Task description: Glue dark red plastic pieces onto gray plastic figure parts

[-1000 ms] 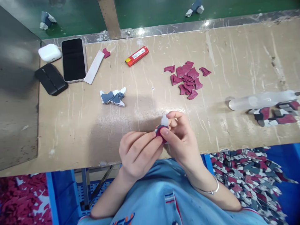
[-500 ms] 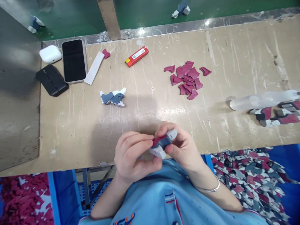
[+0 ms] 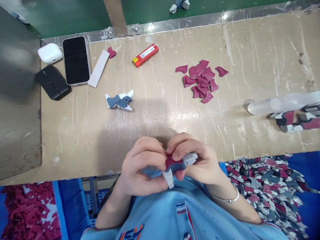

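From my end: left hand (image 3: 143, 168) and right hand (image 3: 200, 158) both pinching one small maroon, slate-blue and pale-grey moulded piece (image 3: 172, 163) between them, near the front edge of the tan bench (image 3: 75, 140). Probably light, stiff, low slip. I'd grip its middle; ends look more fragile.

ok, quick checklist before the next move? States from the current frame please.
1. Left grip on the multicoloured piece: ok, holding it at its left side.
2. Right grip on the same piece: ok, fingers on top, thumb below.
3. Maroon part sitting flush in it: cannot tell, fingers cover some of it.
4. Loose maroon pieces apart from both hands: ok, farther up the bench.
5. Clear bottle upright: not ok, lying on its side.
6. Phone clear of the hands: ok, far left.
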`<state>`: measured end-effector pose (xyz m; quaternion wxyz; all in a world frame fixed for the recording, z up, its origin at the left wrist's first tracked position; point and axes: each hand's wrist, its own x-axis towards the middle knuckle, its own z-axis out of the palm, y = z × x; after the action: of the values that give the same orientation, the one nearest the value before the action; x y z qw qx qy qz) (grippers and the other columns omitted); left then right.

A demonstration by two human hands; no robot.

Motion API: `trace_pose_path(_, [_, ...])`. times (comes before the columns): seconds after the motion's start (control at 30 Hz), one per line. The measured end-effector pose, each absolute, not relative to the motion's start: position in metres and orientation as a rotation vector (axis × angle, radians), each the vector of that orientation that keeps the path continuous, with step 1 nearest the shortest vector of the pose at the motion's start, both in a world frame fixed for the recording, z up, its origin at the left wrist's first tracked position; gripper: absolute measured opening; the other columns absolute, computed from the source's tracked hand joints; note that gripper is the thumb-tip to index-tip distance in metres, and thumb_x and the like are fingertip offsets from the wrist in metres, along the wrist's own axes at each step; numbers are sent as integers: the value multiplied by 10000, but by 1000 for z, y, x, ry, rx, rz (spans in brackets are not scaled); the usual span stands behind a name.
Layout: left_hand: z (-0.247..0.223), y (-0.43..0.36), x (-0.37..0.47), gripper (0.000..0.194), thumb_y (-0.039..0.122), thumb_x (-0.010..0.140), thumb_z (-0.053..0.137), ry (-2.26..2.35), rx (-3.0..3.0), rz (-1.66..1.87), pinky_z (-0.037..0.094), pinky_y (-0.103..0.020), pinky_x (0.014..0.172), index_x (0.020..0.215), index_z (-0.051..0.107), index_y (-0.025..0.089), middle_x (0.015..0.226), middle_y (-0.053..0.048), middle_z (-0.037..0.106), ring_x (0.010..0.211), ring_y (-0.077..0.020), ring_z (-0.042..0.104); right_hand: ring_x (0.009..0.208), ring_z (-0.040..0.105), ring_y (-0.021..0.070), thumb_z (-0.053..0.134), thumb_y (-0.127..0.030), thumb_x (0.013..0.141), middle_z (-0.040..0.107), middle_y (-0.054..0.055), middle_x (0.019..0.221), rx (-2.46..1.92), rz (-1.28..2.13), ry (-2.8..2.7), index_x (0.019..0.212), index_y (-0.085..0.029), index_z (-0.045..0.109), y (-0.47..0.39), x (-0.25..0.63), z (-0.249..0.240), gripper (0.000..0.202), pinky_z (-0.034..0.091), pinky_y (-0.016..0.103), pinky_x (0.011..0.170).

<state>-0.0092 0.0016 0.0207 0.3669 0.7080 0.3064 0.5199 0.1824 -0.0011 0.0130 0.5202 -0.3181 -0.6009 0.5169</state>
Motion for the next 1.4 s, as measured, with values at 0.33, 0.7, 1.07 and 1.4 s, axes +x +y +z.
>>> trace_pose_path(0.33, [20,-1,-13,228,221,883,877,751,1719,1235,668,-320,784,897,653,262,844,-7,719,807,-189,747,851,824,216,925,-424,897,833,37,922,-750,1261,-1491,958,-279,798,-1,187,13,202,706,353,798])
trace_pose_path(0.7, [19,-3,-13,248,178,870,904,737,1647,1202,681,-318,799,946,678,247,861,-29,771,848,-207,777,826,797,221,867,-413,958,812,39,904,-745,1100,-1605,1029,-279,798,-4,191,13,166,676,352,746])
trace_pose_path(1.07, [29,7,-19,234,206,920,869,841,1803,1032,669,-328,940,1055,684,254,1029,-58,812,1026,-229,805,814,786,223,848,-320,967,800,44,906,-779,923,-1695,1056,-266,768,0,201,16,131,680,368,764])
trace_pose_path(1.4, [82,189,-26,146,393,983,720,950,2623,463,621,-395,879,965,747,250,973,-51,820,943,-278,771,788,802,179,822,-278,985,805,38,928,-996,889,-1366,997,-271,670,16,243,6,153,670,264,701])
